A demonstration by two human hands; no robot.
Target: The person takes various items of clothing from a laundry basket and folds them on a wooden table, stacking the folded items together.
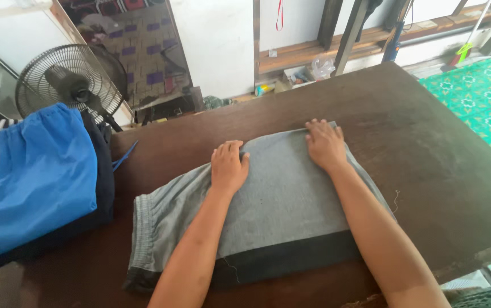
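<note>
Your left hand (228, 166) lies flat, palm down, fingers close together, pressing on the upper fold of the grey shorts (279, 205). Your right hand (325, 145) also lies flat and open, fingers slightly spread, on the far right corner of the same garment; neither hand pinches the cloth. The two hands rest well apart along the far edge.

The grey shorts lie folded near the middle of the bench (428, 142), their gathered waistband (141, 239) to your left and a darker band of cloth (291, 259) running along the near edge. A loose thread (396, 199) lies on the wood just beside the right edge of the shorts.

The bench is dark brown wood, scuffed and dull, with its near edge chipped at the right. On its left end rests a stack of folded clothes (40, 182): bright blue on top, dark navy beneath, white at the far left.

Beyond the stack stands a black floor fan (68, 85). Behind the bench runs a white wall (217, 45) with a low wooden ledge (325, 51) bearing small clutter. To your right the floor (485, 97) shows green patterned tiles, and a broom handle (473, 31) leans at the upper right.
</note>
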